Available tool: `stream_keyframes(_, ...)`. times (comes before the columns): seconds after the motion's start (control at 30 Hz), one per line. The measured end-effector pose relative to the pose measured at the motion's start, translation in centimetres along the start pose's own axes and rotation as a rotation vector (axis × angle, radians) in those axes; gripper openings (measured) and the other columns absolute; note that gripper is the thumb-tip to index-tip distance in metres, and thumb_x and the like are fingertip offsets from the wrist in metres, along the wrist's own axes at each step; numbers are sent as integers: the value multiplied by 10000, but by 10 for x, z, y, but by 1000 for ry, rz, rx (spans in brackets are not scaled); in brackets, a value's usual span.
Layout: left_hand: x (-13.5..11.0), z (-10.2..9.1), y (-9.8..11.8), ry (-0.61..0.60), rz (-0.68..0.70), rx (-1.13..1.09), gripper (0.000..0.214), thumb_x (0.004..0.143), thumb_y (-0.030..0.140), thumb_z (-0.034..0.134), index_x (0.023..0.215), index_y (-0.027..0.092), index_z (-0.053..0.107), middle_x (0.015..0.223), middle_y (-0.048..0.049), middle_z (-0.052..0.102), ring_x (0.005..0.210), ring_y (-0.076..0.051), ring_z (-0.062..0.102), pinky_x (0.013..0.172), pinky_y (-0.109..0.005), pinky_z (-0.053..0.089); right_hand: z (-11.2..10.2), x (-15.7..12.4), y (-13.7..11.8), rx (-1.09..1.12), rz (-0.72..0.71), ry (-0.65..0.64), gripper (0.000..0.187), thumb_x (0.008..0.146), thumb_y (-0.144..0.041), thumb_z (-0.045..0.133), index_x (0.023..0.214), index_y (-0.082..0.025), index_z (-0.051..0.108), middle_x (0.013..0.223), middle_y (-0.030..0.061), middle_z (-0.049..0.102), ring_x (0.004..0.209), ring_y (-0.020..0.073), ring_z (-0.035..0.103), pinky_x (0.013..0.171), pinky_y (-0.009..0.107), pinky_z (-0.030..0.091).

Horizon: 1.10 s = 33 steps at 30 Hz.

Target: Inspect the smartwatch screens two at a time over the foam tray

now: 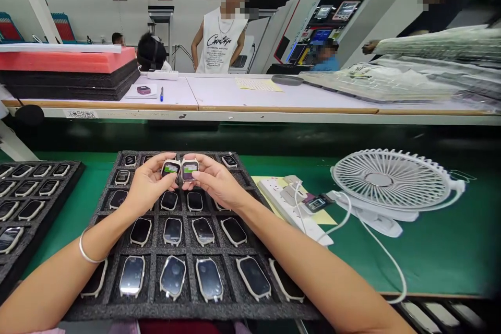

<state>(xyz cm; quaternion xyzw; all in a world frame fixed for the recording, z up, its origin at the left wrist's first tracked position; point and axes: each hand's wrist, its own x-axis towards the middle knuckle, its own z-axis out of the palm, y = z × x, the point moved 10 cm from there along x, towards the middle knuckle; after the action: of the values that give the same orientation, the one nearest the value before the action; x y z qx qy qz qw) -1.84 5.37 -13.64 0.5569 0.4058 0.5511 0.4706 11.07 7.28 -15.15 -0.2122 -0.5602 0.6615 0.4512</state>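
Stretching from side to side, a flat green work surface [450, 255] lay beneath a long white shelf [219, 94] that ran above its far edge. Near the middle of the surface's near edge sat a black foam tray divided into square compartments [156, 312], and a second black foam tray [50, 206] filled the surface's left edge, well apart from the first. Toward the right edge stood a white round plastic fan with a slatted guard [379, 180]; between it and the nearer tray, a white oblong power strip [270, 188] lay aslant, partly over a yellow sheet [327, 217].

Both bare hands met above the far half of the middle tray, near the centre of its far edge. The left hand [146, 182] pinched a pale-framed rectangular watch body [170, 168] between its thumb below and its forefinger along the top. The right hand [215, 180] gripped another pale-framed watch body [190, 167], its thumb laid over the screen's lower corner and its fingers curled around the frame. These two stood side by side, upright, screens lit with a green band; whether their frames touched could not be told. Similar watch bodies [132, 275] lay in compartments from the near edge to the far corners, mostly dark-screened
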Motion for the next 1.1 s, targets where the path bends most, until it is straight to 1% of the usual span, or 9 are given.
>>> stream_keyframes(0.13,-3,2,-1,-28,-6,-9,470,721,217,739,1176,169,632,966,-27,697,614,-108,696,622,-253,612,-1,-2,2,1,-5,-11,428,743,-256,802,1129,-221,619,870,-11,701,688,136,702,689,293,566)
stream_keyframes(0.33,-5,2,-5,-27,-40,19,434,773,279,722,1185,166,644,1031,-64,713,601,-126,711,607,-268,616,-6,-3,6,-45,-5,16,335,809,-305,756,1101,-222,614,843,-16,678,625,114,672,625,270,535)
stream_keyframes(0.43,-6,2,-5,-31,-44,12,440,766,285,734,1182,170,645,1049,-69,714,603,-127,712,609,-271,618,-6,-3,7,-46,-7,16,310,821,-279,735,1100,-222,613,844,-19,674,627,105,672,631,258,526)
stream_keyframes(0.53,-7,3,-8,-33,-56,-32,463,758,266,728,1200,176,629,1033,-53,699,627,-131,719,646,-289,627,-5,-4,6,-34,-12,13,345,787,-204,723,1113,-215,612,861,-21,677,663,109,687,650,253,525)
stream_keyframes(0.7,-9,3,-19,2,-136,-148,523,725,205,706,1228,180,567,1069,-44,677,694,-145,737,714,-303,626,-8,-6,9,2,10,51,423,721,-95,664,1124,-210,601,830,-25,686,680,120,688,656,261,524)
stream_keyframes(0.83,-9,2,-24,21,-167,-162,541,701,174,696,1222,181,550,1056,-34,677,703,-134,733,737,-292,616,-11,-6,17,67,76,88,462,687,-77,643,1124,-217,593,889,-11,708,670,117,692,624,249,522)
stream_keyframes(0.9,-8,2,-25,29,-171,-157,543,696,166,689,1220,182,548,1039,-28,677,704,-128,729,743,-288,610,-12,-7,21,96,113,94,476,675,-84,643,1128,-222,588,928,-2,713,667,123,698,588,243,518)
stream_keyframes(0.97,-8,1,-25,35,-172,-153,536,688,162,686,1208,186,553,1032,-22,672,698,-124,726,732,-283,605,-12,-7,23,105,135,89,483,670,-89,640,1131,-224,585,921,-1,710,668,131,702,570,241,517)
stream_keyframes(1.1,-7,1,-24,35,-169,-151,541,675,151,678,1200,184,554,972,-5,684,689,-114,717,724,-262,586,-14,-7,19,54,103,101,494,652,-68,626,1119,-225,594,948,1,714,677,116,699,625,241,525)
